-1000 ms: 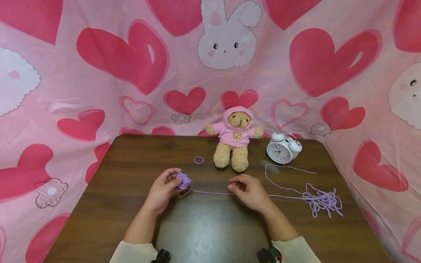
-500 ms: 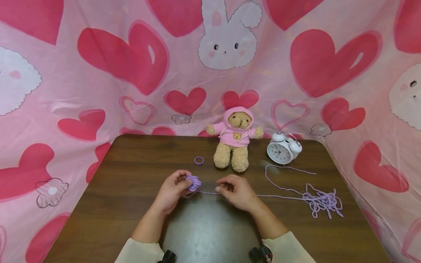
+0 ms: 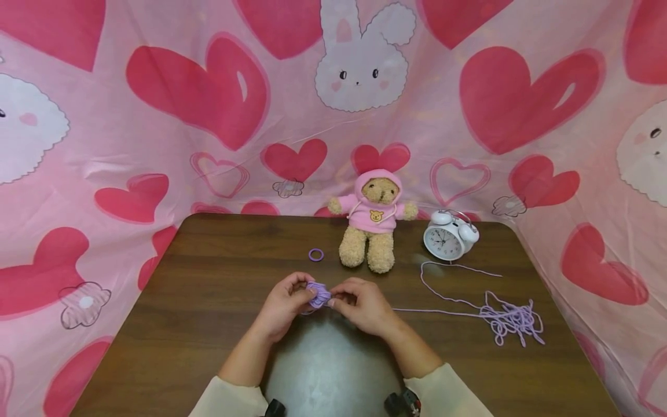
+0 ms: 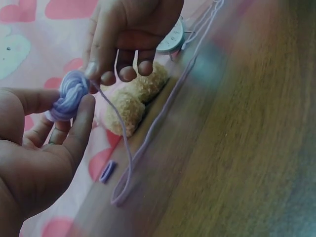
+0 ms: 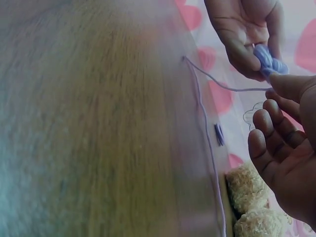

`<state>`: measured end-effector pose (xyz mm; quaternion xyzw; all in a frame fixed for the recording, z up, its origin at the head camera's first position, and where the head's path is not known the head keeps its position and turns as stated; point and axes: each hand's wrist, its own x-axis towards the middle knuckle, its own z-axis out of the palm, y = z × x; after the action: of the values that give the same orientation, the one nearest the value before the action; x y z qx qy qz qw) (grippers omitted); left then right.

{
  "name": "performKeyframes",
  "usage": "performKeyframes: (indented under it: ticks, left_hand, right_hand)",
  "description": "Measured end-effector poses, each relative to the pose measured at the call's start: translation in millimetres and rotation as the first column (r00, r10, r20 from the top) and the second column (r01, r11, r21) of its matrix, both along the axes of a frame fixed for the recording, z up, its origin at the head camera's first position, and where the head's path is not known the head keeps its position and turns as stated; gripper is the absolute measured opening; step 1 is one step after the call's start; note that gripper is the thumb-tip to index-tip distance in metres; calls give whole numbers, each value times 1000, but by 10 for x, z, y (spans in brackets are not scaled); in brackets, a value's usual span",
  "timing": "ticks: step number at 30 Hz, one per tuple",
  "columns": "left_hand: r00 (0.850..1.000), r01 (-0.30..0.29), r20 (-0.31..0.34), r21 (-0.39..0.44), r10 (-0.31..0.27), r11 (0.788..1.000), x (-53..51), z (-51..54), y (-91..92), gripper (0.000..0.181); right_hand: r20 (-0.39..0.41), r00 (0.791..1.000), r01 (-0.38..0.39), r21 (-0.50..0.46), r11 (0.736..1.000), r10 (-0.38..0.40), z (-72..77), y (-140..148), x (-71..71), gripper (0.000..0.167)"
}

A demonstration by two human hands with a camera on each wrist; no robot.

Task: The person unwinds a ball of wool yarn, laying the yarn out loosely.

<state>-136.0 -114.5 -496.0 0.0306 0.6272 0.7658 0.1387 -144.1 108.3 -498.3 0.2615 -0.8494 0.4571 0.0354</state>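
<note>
With places taken from the teddy bear (image 3: 371, 219) as the head view shows it, the ball of yarn (image 3: 319, 295) is held above the desk (image 3: 234, 249), nearer the person than the bear and a little left of it. The left hand (image 3: 285, 306) has its grip closed round the ball, thumb against fingers. The right hand (image 3: 363, 307), in front of the bear, pinches the strand (image 3: 435, 311) between thumb and forefinger, its other fingers loosely bent; I cannot tell whether its tips touch the ball. The strand hangs in a loop, then runs to a tangle of yarn (image 3: 513, 320) well to the bear's right. A purple ring (image 3: 315, 260) lies left of the bear's feet; a white clock (image 3: 443, 242) stands just right of the bear.
</note>
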Motion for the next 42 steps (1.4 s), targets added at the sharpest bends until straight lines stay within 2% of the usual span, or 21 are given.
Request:
performKeyframes:
  ticks: [7,14,21,31,34,42]
  left_hand:
    - [1000,-23,3,11,23,1000,18,9,8,21]
    - [998,-57,14,21,57,998,10,16,-29,22]
    - [995,-93,-24,39,94,995,-3,-2,-103,21]
    - [987,-163,-5,44,163,986,-33,13,-200,21]
    - [984,-178,-5,47,179,983,-40,22,-239,21]
    - [980,-199,5,28,199,980,-54,54,-365,20]
  right_hand:
    - [-1,1000,13,12,1000,-13,20,-8,21,5]
    - [5,1000,30,16,999,-31,10,57,30,8]
    - [19,999,28,27,999,-29,-1,136,43,7]
    - [12,1000,12,24,1000,-13,-43,255,52,10]
    - [5,1000,7,30,1000,-7,-49,305,54,6]
    - [5,998,56,74,996,-56,-19,465,48,6]
